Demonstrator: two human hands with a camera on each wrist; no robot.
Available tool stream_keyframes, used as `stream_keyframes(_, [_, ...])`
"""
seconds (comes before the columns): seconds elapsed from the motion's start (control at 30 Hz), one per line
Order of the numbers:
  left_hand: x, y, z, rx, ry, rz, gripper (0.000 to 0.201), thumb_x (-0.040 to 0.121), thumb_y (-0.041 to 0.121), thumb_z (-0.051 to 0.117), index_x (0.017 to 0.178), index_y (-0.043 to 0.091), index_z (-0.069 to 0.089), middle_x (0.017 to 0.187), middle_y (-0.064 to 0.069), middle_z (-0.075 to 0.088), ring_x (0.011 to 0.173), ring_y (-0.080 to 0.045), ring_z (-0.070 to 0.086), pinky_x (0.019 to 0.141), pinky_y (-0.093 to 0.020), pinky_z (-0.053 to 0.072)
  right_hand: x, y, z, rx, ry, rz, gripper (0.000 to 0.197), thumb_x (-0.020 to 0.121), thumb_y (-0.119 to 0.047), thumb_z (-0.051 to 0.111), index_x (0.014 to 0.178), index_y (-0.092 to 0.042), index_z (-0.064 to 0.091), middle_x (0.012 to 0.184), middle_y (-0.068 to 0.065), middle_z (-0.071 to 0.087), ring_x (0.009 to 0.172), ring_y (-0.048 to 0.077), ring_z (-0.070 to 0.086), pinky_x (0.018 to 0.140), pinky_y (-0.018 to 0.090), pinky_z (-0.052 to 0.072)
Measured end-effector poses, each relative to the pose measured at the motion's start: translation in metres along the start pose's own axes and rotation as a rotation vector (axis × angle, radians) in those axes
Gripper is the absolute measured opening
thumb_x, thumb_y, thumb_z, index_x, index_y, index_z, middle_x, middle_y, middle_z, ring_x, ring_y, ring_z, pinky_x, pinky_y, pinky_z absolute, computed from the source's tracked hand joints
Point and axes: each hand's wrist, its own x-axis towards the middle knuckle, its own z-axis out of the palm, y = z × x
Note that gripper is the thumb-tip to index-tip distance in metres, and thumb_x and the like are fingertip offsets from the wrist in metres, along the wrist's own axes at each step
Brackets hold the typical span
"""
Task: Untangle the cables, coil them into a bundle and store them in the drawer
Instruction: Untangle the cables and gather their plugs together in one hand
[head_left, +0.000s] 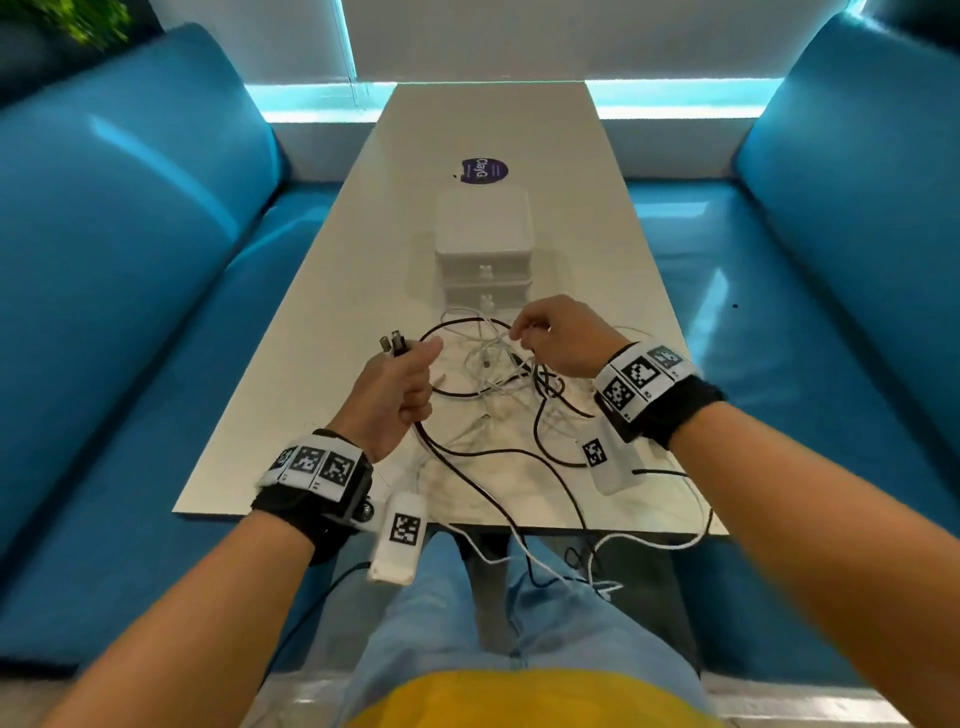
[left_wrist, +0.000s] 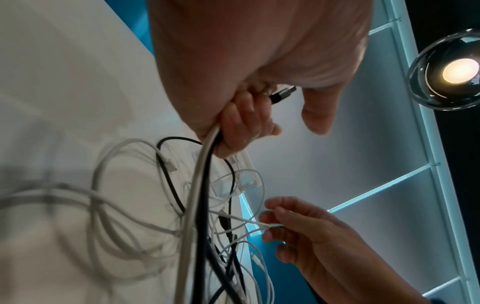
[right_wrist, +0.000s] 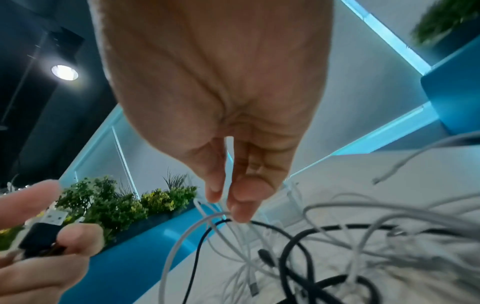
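A tangle of black and white cables (head_left: 498, 384) lies on the near half of the white table (head_left: 332, 332). My left hand (head_left: 402, 382) grips a black cable and a white cable (left_wrist: 197, 185) in its fist, with their plugs (head_left: 392, 344) sticking out above the thumb. In the right wrist view the black USB plug (right_wrist: 43, 234) shows between thumb and finger. My right hand (head_left: 550, 338) pinches a thin white cable (right_wrist: 221, 214) above the tangle, just in front of the white drawer unit (head_left: 484, 244). Both of its drawers look closed.
Several cable ends hang over the table's near edge onto my lap (head_left: 545, 566). Blue padded benches (head_left: 130, 234) flank the table on both sides. A purple round sticker (head_left: 484, 170) lies behind the drawer unit. White tagged wrist packs (head_left: 400, 535) dangle under my wrists.
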Motion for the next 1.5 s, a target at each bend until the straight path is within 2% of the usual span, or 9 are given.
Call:
stream_keyframes(0.17, [-0.005,-0.001,-0.008,-0.058,0.069,-0.034,0.025,0.091,0.016,0.057,0.070,0.022,0.044,0.050,0.009,0.026,0.044,-0.007,0.021,0.045,-0.022,0.017,0.023,-0.003,0.021,-0.402,-0.110,0.094,0.024,0.088,-0.021,0.060,0.109,-0.010,0.065,0.110,0.010,0.064,0.099,0.029,0.062,0.076,0.028,0.046])
stream_keyframes(0.47, [-0.001,0.004,0.005,0.008,0.113,0.043,0.015,0.089,0.001,0.057,0.080,0.014,0.059,0.051,0.008,0.031,0.042,-0.006,0.025,0.044,-0.021,0.018,0.023,-0.005,0.035,-0.546,-0.131,0.096,0.021,0.085,-0.020,0.062,0.102,-0.008,0.063,0.100,0.013,0.066,0.081,0.029,0.061,0.073,0.032,0.051])
stream_keyframes(0.6, [0.003,0.011,0.022,0.065,0.082,0.143,0.014,0.087,0.004,0.063,0.083,0.014,0.070,0.049,0.007,0.031,0.044,-0.008,0.023,0.045,-0.024,0.015,0.024,0.001,0.030,-0.333,-0.108,0.130,0.013,0.088,-0.019,0.055,0.094,-0.011,0.063,0.096,0.009,0.065,0.088,0.028,0.063,0.070,0.030,0.048])
stream_keyframes(0.73, [0.009,0.014,0.043,0.120,0.050,0.214,0.012,0.087,0.010,0.066,0.097,0.013,0.073,0.050,0.008,0.039,0.045,-0.006,0.031,0.043,-0.021,0.018,0.014,0.008,0.012,0.074,0.042,0.035,0.006,0.092,-0.023,0.056,0.095,-0.019,0.059,0.087,0.000,0.061,0.070,0.016,0.056,0.057,0.025,0.040])
stream_keyframes(0.93, [0.024,0.007,0.067,0.307,0.211,0.253,0.014,0.082,0.022,0.073,0.095,0.025,0.074,0.056,0.011,0.046,0.044,-0.002,0.042,0.048,-0.019,0.034,-0.001,0.014,0.005,0.272,0.150,-0.109,0.011,0.092,-0.019,0.058,0.099,-0.016,0.067,0.091,0.000,0.067,0.081,0.012,0.058,0.082,0.036,0.047])
stream_keyframes(1.13, [0.025,0.000,0.081,0.229,0.200,0.302,0.008,0.084,0.012,0.071,0.091,0.016,0.071,0.059,0.015,0.063,0.058,0.005,0.060,0.059,-0.011,0.045,-0.015,0.002,0.006,0.451,0.142,-0.247,0.017,0.093,-0.005,0.057,0.090,-0.020,0.066,0.090,-0.016,0.065,0.075,-0.012,0.059,0.075,0.008,0.044])
stream_keyframes(1.23, [0.022,0.000,0.081,0.149,0.214,0.291,0.004,0.083,0.013,0.072,0.083,0.017,0.071,0.068,0.009,0.068,0.059,0.003,0.063,0.058,-0.013,0.046,-0.018,0.001,0.006,0.419,0.138,-0.249,0.011,0.092,-0.009,0.061,0.095,-0.017,0.068,0.091,-0.010,0.068,0.080,-0.008,0.062,0.080,0.014,0.048])
stream_keyframes(1.37, [0.025,0.021,0.066,-0.081,0.299,0.241,0.008,0.087,0.024,0.069,0.086,0.017,0.064,0.071,0.006,0.058,0.041,-0.003,0.038,0.041,-0.017,0.031,-0.020,0.033,0.015,-0.079,-0.008,-0.121,0.020,0.089,-0.022,0.066,0.106,-0.013,0.070,0.109,0.004,0.068,0.105,0.018,0.059,0.094,0.028,0.041])
stream_keyframes(1.5, [0.022,0.044,0.051,-0.064,0.253,0.291,0.025,0.097,0.033,0.053,0.077,0.021,0.061,0.088,0.002,0.065,0.063,-0.005,0.046,0.048,-0.019,0.027,-0.018,0.063,0.019,0.004,0.067,0.000,0.021,0.087,-0.029,0.068,0.103,-0.016,0.073,0.110,0.000,0.067,0.103,0.013,0.058,0.088,0.023,0.039])
